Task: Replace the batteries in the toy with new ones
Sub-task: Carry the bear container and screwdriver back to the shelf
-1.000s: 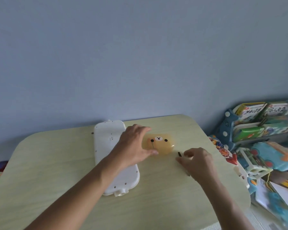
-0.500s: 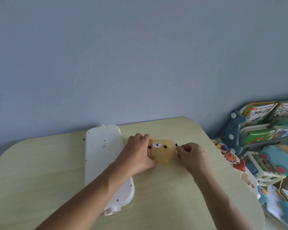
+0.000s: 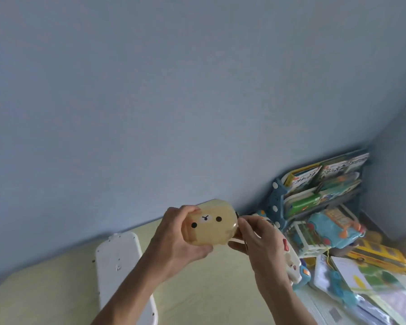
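Observation:
A yellow-brown box with a bear face point(image 3: 210, 225) is held up in the air above the table. My left hand point(image 3: 177, 238) grips its left side, fingers over the top and thumb underneath. My right hand point(image 3: 256, 240) pinches its right end, where a small dark part shows at the box's upper right corner. A long white toy point(image 3: 121, 261) lies face down on the pale wooden table point(image 3: 45, 289), below and left of the box; my left forearm covers its near end. No batteries are visible.
To the right of the table stand a blue book rack with picture books point(image 3: 319, 186), a turquoise toy point(image 3: 331, 227), a yellow toy bus point(image 3: 380, 255) and papers on the floor. A blue wall is behind.
Both hands closed on the bear-face box and lifted it off the table toward the camera. The view tilted upward and to the right. The white toy stayed where it was.

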### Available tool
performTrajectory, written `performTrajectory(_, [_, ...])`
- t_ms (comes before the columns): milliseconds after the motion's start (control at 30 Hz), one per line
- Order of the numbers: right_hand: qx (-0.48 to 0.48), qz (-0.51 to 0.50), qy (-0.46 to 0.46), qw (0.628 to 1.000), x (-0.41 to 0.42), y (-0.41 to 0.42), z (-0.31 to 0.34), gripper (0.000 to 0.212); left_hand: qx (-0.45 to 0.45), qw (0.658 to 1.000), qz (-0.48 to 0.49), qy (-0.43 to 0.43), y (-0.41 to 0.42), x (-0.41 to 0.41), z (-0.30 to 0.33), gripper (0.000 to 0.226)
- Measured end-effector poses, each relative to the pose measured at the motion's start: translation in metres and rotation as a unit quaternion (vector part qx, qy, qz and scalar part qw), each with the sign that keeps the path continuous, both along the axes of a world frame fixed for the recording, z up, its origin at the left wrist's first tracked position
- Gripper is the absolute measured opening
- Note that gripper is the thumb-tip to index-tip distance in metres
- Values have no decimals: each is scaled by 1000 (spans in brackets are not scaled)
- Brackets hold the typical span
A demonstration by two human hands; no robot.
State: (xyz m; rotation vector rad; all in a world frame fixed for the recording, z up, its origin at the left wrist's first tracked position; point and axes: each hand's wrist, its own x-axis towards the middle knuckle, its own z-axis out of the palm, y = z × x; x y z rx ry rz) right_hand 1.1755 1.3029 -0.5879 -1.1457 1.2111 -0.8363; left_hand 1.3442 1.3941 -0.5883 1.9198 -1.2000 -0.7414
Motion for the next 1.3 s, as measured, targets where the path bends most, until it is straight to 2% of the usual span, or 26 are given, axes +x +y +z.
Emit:
performTrajectory(300, [-45, -64, -50, 996, -137, 11, 337, 16, -61, 990, -126, -34, -31, -105, 337, 84])
performTrajectory(400, [-58, -83, -23, 995, -200, 17, 418, 25, -79, 981, -173, -40, -40, -164, 420, 80])
performTrajectory(533, [-70, -116, -23, 991, -298, 19, 498, 34, -100, 966, -233, -38, -61, -258, 496, 74])
performTrajectory(700, [-105, -183, -5, 977, -449, 16, 561, 45, -152, 939, -307, -3, -102, -412, 553, 77])
performTrajectory(867, [-141, -231, 4, 963, -618, 6, 601, 62, -157, 910, -376, 80, -148, -582, 583, 82])
performTrajectory(967, [-146, -240, 42, 959, -712, -4, 617, 71, -149, 890, -417, 109, -178, -676, 592, 83])
performTrajectory(1133, [-154, -239, 76, 956, -833, -23, 631, 61, -127, 849, -495, 138, -228, -804, 602, 85])
performTrajectory(1300, [-140, -276, 77, 948, -931, -74, 617, 49, -120, 815, -545, 158, -294, -915, 583, 86])
